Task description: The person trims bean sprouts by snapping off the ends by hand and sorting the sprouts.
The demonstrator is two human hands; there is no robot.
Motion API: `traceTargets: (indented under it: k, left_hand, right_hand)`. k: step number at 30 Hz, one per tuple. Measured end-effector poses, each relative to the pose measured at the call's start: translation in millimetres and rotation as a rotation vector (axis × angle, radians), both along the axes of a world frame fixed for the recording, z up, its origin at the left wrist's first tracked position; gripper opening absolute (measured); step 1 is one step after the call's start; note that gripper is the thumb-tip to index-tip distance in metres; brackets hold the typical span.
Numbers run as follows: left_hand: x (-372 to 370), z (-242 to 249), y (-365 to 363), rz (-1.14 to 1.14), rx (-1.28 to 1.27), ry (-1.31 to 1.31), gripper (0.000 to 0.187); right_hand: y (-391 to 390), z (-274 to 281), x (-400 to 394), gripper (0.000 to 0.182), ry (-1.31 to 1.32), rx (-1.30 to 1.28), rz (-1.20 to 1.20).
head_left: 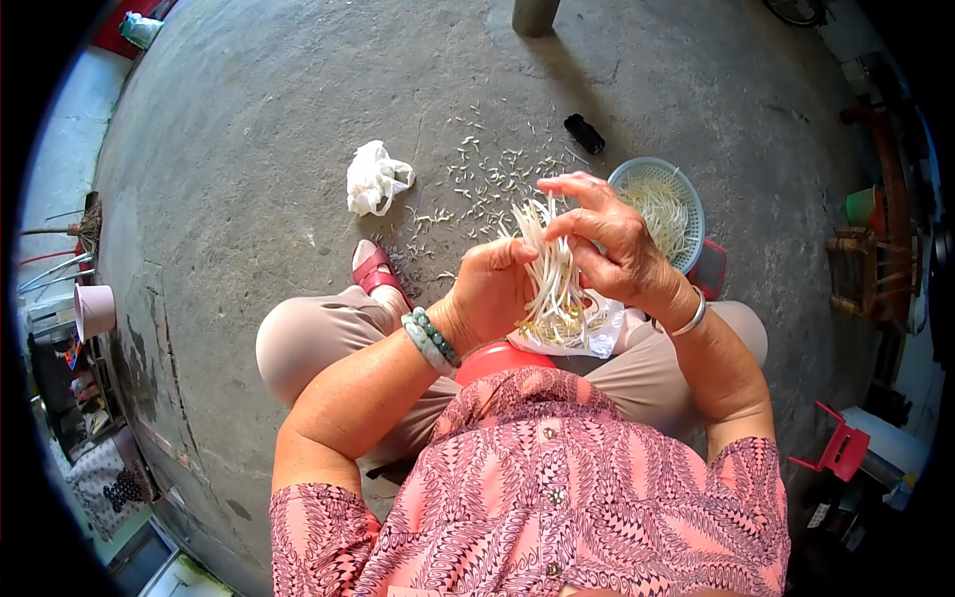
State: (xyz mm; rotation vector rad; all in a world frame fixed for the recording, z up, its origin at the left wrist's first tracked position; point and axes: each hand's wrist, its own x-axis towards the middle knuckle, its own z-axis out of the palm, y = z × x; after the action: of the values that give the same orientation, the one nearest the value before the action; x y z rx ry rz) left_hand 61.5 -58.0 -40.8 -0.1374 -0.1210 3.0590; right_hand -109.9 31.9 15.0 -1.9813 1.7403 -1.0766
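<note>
A bunch of pale bean sprouts (pixel 555 271) is held upright in front of me, above my lap. My left hand (pixel 494 291) is closed around its left side, thumb across the stems. From the right, my right hand (pixel 619 239) has its curled fingers on the same sprouts, with the index finger raised near their upper ends. Below the hands, a white plastic bag (pixel 603 341) with more sprouts in it lies in my lap, beside a red rounded object (pixel 502 360) partly hidden by my shirt.
A light blue colander (pixel 697 189) of sprouts stands beyond my right hand, partly over a red object (pixel 709 271). Small scraps (pixel 487 177) litter the concrete floor ahead. Also there are a crumpled white bag (pixel 376 177), a black object (pixel 584 133) and a post (pixel 535 16).
</note>
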Motion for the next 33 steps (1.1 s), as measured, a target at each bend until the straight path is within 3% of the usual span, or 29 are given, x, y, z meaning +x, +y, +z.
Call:
traceTargets:
  k: [4,7,10,14,18,21,25,26,30,33]
  left_hand:
    - [-2,-1,-1,0.003,-0.074,-0.073,0.045]
    - [-5,0,-6,0.026,-0.103,-0.049,0.049]
    - [-10,18,-9,0.094,-0.07,-0.077,0.05]
    - [-12,19,-14,0.175,-0.124,-0.121,0.059]
    - [-16,22,-16,0.221,-0.145,-0.148,0.059]
    - [-17,21,-16,0.223,-0.131,-0.132,0.058]
    - [-19,20,-14,0.234,-0.119,-0.146,0.058]
    - [-18,18,-16,0.23,-0.125,-0.138,0.058]
    - [-17,17,-17,0.218,-0.089,-0.107,0.059]
    - [-17,20,-16,0.215,-0.072,-0.106,0.059]
  right_hand:
    - [-2,-3,-1,0.034,-0.305,0.058,0.091]
    - [3,2,-5,0.031,-0.198,0.045,-0.041]
    - [9,14,7,0.027,-0.678,0.325,-0.299]
    - [13,1,2,0.019,-0.294,0.022,-0.339]
    - [19,-1,3,0.012,-0.334,0.071,-0.356]
    - [27,3,1,0.01,-0.331,0.269,-0.358]
    - [28,-2,-8,0.008,-0.412,0.178,-0.397]
    - [30,-2,-11,0.01,-0.332,0.191,-0.384]
    - [30,5,-11,0.009,-0.51,0.327,-0.41]
    - [25,5,1,0.011,-0.603,0.177,-0.455]
